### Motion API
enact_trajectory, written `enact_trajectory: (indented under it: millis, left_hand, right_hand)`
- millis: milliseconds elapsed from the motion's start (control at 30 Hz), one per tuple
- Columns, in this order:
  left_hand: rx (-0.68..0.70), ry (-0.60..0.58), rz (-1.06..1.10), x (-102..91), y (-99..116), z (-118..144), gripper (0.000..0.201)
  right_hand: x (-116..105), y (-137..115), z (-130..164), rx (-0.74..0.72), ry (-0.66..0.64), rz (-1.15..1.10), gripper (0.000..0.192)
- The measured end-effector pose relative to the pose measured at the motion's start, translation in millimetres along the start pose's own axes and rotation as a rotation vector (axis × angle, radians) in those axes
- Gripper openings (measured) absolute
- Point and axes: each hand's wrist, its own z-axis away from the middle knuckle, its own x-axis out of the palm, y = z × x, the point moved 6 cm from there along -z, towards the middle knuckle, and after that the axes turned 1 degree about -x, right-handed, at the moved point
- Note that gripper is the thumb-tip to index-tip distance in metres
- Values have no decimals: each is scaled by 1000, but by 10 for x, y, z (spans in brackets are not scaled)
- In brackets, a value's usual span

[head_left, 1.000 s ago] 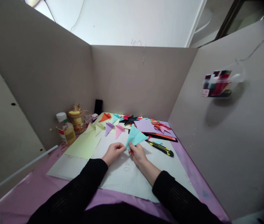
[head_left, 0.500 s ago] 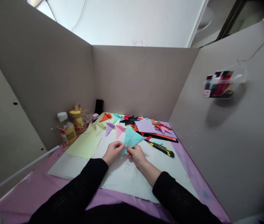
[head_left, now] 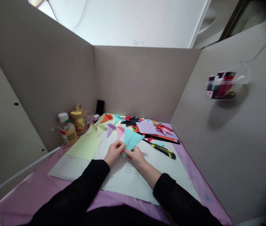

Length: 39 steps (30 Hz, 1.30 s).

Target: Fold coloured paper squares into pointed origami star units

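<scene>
Between my hands is a light-blue folded paper (head_left: 132,138), fanned wide at the top and narrowing to a point below. My left hand (head_left: 115,152) pinches its lower left edge. With thumb and fingers closed, my right hand (head_left: 136,156) grips the lower part from the other side. The fingertips of both hands nearly meet there. Just behind the paper lie a pink folded piece (head_left: 120,131), partly covered by it, and a purple folded piece (head_left: 110,129). A yellow-and-black utility knife (head_left: 162,149) rests to the right of my right hand.
A white sheet (head_left: 81,171) covers the pink tablecloth (head_left: 27,196). Pale green paper (head_left: 84,147) lies left. At the back right are a lilac square (head_left: 146,127) and several colourful folded paper shapes (head_left: 133,121). A white-capped bottle (head_left: 69,131) and a jar (head_left: 78,121) stand by the left partition.
The light-blue paper has turned slightly and shifted a little left, now covering more of the pink piece. My right fingers have moved closer to the left ones.
</scene>
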Motion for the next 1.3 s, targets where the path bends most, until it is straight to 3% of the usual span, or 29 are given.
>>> enact_trajectory:
  millis: [200,367,533,600,867,1167,1300]
  left_hand:
    - [33,56,-20,-62,50,-4,23]
    - [-1,86,47,-94,-22,-27,26]
    - [-80,-85,118,30,-107,-22,28]
    - [-103,-92,146,35,-139,-16,30]
    - [-197,106,325,-133,-299,-84,32]
    - [-195,248,459,-292,-261,-137,37]
    - [-192,366,426,-496,-273,-185,38]
  right_hand:
    - [23,44,-8,66,-32,-22,23]
    - [-21,38,-12,75,39,-20,29]
    - [-3,-12,6,10,26,31,30]
    - [27,-34,20,-9,-4,75,31]
    - [102,-49,34,-41,-62,161,21]
    - [130,-49,63,13,-79,180,20]
    - [80,-46,59,56,-73,169,22]
